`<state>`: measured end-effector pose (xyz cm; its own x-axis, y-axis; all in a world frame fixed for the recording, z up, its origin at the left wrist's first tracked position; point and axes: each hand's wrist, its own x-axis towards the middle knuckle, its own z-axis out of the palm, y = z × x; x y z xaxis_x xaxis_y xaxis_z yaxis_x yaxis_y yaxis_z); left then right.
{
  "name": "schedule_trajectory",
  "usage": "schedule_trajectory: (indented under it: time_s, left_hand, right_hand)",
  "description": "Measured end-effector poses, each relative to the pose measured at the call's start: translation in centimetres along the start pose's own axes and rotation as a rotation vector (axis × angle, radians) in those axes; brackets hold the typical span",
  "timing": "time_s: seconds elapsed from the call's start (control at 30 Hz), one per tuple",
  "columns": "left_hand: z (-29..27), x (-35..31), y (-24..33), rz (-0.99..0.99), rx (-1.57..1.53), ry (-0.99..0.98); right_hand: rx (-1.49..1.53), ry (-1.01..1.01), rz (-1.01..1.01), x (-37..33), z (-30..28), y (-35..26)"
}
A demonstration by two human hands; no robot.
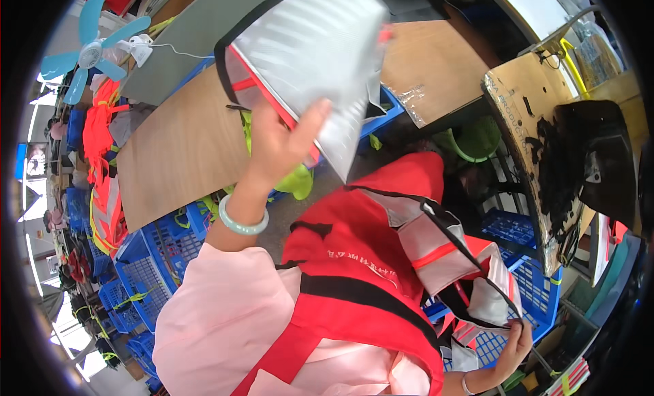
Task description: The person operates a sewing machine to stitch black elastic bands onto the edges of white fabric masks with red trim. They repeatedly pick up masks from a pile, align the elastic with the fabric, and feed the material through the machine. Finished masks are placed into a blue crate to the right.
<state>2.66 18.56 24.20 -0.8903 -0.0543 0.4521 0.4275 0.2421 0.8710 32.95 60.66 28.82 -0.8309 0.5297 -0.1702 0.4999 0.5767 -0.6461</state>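
My left hand [283,140], with a pale bangle at its wrist, is raised and closed on a silver foil-like fabric panel [313,49]. The thumb lies on the shiny face and the other fingers are hidden behind it. Red piping and black trim edge this panel; its far right part is blurred. Low on the right, my right hand [514,345] pinches the black-bound edge of a grey fabric piece [439,249] with a bright red-orange stripe. That piece hangs in folds from beside my red apron [361,239] over a blue plastic crate [538,287].
A wooden board tabletop [180,151] lies to the left, another brown board [436,62] at the far side. Blue baskets [146,273] stand lower left. A blue fan [90,54] is at upper left. To the right are a worn board [521,117] and a green bin [477,137].
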Motion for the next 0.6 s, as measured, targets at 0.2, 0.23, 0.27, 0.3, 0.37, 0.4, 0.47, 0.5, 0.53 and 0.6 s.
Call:
schedule_trajectory:
  time_s: [0.2, 0.23, 0.27, 0.3, 0.37, 0.4, 0.47, 0.5, 0.53, 0.6]
  left_hand:
    - [1.1, -2.3, -3.3, -0.31, 0.126, -0.365]
    - [1.0, -2.7, -7.6, -0.31, 0.164, -0.407]
    - [1.5, -2.6, -7.9, -0.252, 0.423, -0.492]
    - [2.1, -2.5, -7.9, -0.182, 0.686, -0.564]
    - [4.2, -1.9, -6.7, -0.073, 0.939, -0.542]
    - [6.3, -1.2, -4.7, 0.103, 0.8, -0.422]
    - [10.0, -1.1, -1.2, 0.341, 0.459, -0.409]
    - [11.8, -2.3, 0.9, 0.317, 0.227, -0.603]
    - [13.6, -3.7, 2.9, 0.285, -0.001, -0.798]
    - [17.6, -5.1, 6.6, 0.489, -0.054, -1.079]
  right_hand:
    - [-0.014, 0.225, -0.06, -0.6, 1.4, -0.9]
    - [0.027, 0.155, -0.007, -0.6, 2.0, -1.8]
    - [-0.077, 0.131, -0.163, -0.3, 2.9, -1.8]
    - [-0.076, 0.12, -0.235, 0.2, 4.2, -2.5]
    - [-0.134, 0.136, -0.337, 1.4, 5.9, -4.0]
    - [-0.158, 0.188, -0.394, 2.0, 6.3, -5.1]
    - [-0.151, 0.183, -0.419, 3.4, 6.4, -7.5]
    - [-0.144, 0.205, -0.516, 4.7, 6.6, -7.9]
    - [-0.127, 0.159, -0.534, 6.1, 6.5, -8.8]
    - [-0.094, 0.156, -0.602, 8.5, 6.5, -10.1]
